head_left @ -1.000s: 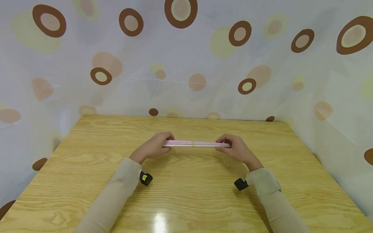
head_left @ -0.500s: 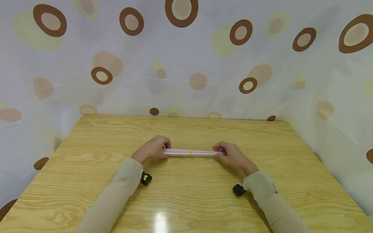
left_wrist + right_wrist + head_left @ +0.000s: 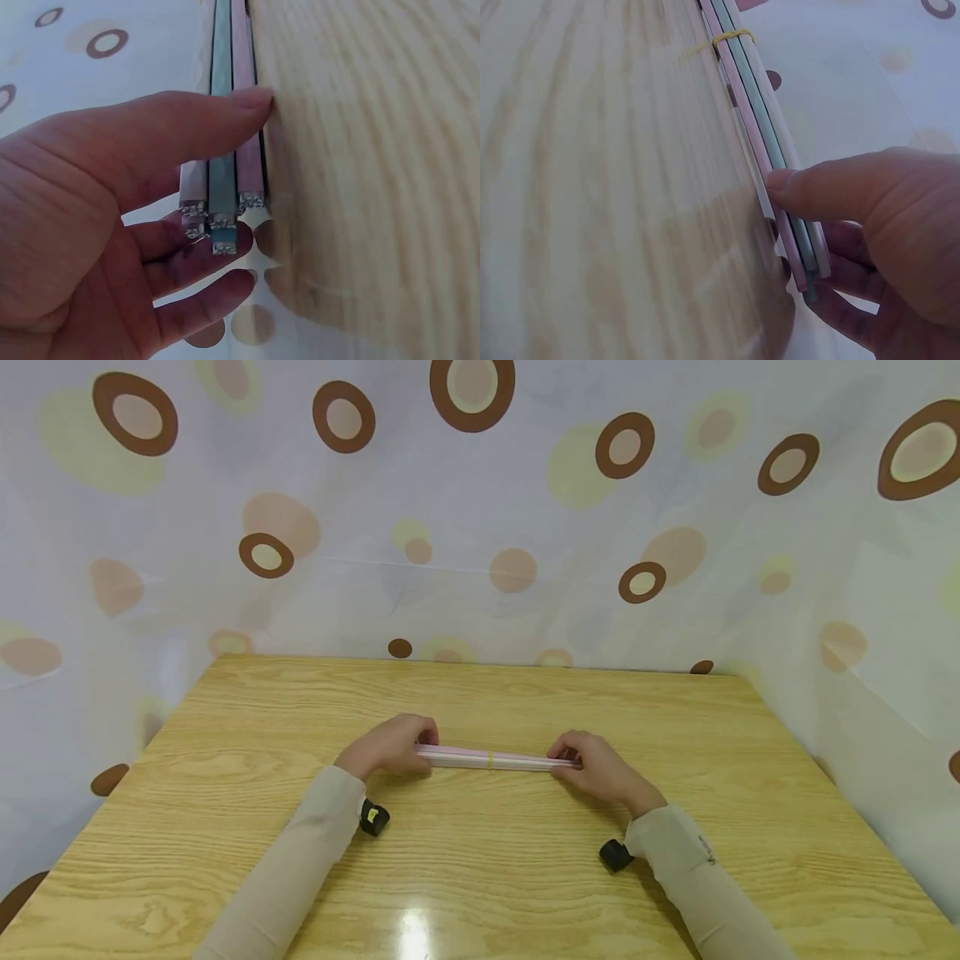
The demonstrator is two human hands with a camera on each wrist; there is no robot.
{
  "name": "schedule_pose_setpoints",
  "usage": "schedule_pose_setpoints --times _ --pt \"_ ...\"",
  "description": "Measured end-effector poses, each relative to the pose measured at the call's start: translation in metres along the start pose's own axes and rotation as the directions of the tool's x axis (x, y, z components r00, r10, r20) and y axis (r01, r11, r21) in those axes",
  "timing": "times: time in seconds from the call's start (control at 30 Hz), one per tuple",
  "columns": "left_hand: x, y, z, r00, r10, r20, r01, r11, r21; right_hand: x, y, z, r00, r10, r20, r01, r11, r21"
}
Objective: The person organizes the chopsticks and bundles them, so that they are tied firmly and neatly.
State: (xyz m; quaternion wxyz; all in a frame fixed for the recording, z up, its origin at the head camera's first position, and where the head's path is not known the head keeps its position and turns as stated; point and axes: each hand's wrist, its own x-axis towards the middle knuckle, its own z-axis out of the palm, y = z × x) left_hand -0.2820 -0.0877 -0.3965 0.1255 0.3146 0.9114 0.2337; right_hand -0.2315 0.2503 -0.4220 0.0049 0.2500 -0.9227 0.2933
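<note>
A bundle of chopsticks (image 3: 457, 757) in pink, green and white lies crosswise between both hands, tied round its middle by a yellow rubber band (image 3: 491, 760). My left hand (image 3: 390, 745) grips the thicker left end, thumb across the sticks and fingers behind. In the left wrist view, silver patterned caps (image 3: 223, 220) finish the butt ends of several chopsticks. At the thinner right end, my right hand (image 3: 596, 767) pinches the bundle, its thumb pressing on the pink and green sticks in the right wrist view. The bundle stays level, close over the table.
A wood-grain table (image 3: 480, 860) spreads beneath the hands. Behind it and along both sides hangs a pale cloth (image 3: 465, 485) with brown, peach and yellow circles. Black wrist cameras (image 3: 374, 817) sit at both light sleeves.
Both hands have brought the bundle down in the head view, nearer the person. The right hand has also shifted slightly left, and both hands keep their hold.
</note>
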Motion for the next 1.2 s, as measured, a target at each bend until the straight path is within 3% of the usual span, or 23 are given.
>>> schedule_pose_setpoints --times 0.2,0.5,0.83,1.2 --pt "-0.004 -0.006 -0.008 0.999 0.017 0.034 -0.014 0.995 -0.095 -0.001 0.004 -0.002 1.000 -0.005 0.008 0.004 0.998 0.069" --pt "-0.006 -0.001 -0.016 0.996 -0.013 -0.083 -0.005 0.979 -0.204 0.001 0.002 -0.002 0.999 0.010 -0.030 -0.008 0.996 0.092" --pt "-0.015 -0.002 -0.025 0.990 0.020 -0.137 -0.048 0.977 -0.206 -0.005 0.002 -0.006 0.999 0.014 -0.044 -0.011 0.998 0.063" --pt "-0.043 -0.013 -0.022 0.990 0.032 -0.134 -0.047 0.993 -0.110 -0.024 0.002 -0.014 0.996 0.056 -0.072 -0.058 0.998 -0.030"
